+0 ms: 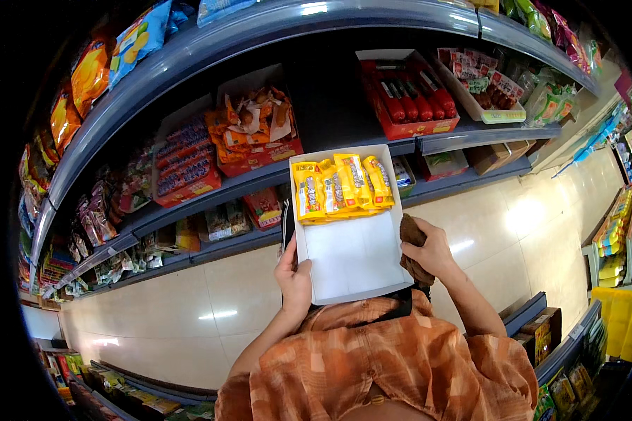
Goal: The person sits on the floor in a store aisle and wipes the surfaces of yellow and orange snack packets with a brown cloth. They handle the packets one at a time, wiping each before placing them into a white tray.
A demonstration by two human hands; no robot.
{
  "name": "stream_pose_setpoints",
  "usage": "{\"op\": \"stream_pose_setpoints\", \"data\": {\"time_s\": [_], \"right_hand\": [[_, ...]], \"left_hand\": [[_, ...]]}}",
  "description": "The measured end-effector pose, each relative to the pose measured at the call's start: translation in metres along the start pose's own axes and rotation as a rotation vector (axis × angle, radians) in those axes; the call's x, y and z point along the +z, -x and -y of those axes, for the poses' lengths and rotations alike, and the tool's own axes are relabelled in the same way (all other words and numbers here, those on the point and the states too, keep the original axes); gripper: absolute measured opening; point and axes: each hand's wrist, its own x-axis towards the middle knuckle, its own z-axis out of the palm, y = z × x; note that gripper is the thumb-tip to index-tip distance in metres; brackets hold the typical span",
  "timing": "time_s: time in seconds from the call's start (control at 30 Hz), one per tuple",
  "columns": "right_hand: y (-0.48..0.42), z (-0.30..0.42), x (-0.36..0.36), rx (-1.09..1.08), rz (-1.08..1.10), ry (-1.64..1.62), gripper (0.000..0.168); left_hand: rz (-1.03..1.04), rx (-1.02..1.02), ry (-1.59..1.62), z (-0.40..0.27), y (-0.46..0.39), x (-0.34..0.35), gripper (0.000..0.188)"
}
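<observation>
A white cardboard box (355, 258) without a lid is held in front of my body. Yellow snack packets (342, 189) lie in its far half, while the white bottom shows in the near half. My left hand (295, 273) grips the box's left wall, thumb over the rim. In my right hand (429, 250) is a bunched brown cloth (413, 244), pressed close to the box's right wall. Whether those fingers also bear on the box I cannot tell.
Ahead, a dark shelf (326, 134) carries a box of red sausages (411, 105), a tray of small packets (484, 89) and a box of orange packets (258, 126). The upper shelf edge (305, 21) juts out above. Behind me on the right stand more shelves (563, 342).
</observation>
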Motion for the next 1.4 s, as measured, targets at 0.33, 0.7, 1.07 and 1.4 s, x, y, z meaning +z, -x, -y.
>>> {"op": "stream_pose_setpoints", "data": {"time_s": [0.33, 0.7, 1.07, 1.4], "right_hand": [[0.000, 0.024, -0.024, -0.054, -0.013, -0.115, 0.045], [-0.071, 0.028, -0.044, -0.131, -0.092, 0.018, 0.043], [-0.146, 0.032, -0.052, -0.099, -0.046, 0.116, 0.047], [-0.202, 0.030, -0.043, -0.044, -0.184, 0.360, 0.058]], "left_hand": [[0.013, 0.016, 0.028, -0.022, -0.004, 0.009, 0.062], [0.007, -0.010, 0.087, -0.040, -0.070, 0.044, 0.064], [-0.083, -0.001, 0.113, -0.036, -0.129, 0.066, 0.062], [-0.172, -0.025, 0.108, -0.045, -0.167, 0.087, 0.055]]}}
